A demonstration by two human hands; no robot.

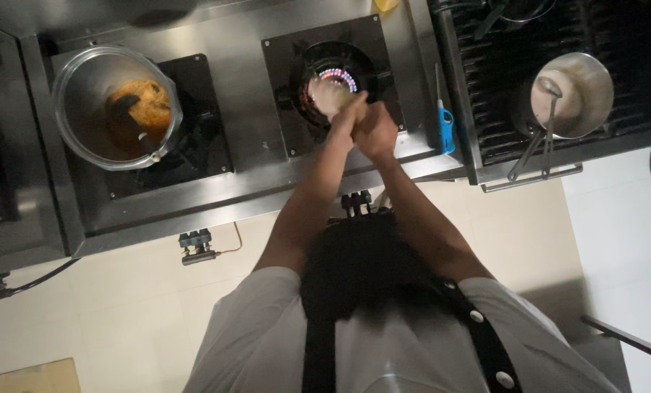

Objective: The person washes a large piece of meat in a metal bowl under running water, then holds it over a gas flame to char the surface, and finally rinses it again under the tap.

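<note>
Gripping one pale round flatbread [330, 93] over the lit middle burner [333, 76], left hand [346, 120] and right hand [375, 131] clench together; two steel pots flank them.

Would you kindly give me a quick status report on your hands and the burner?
Both hands together over the lit burner: left hand, right hand, gripping a pale object. Pot sits left, lighter right. Nothing in the way.
</note>
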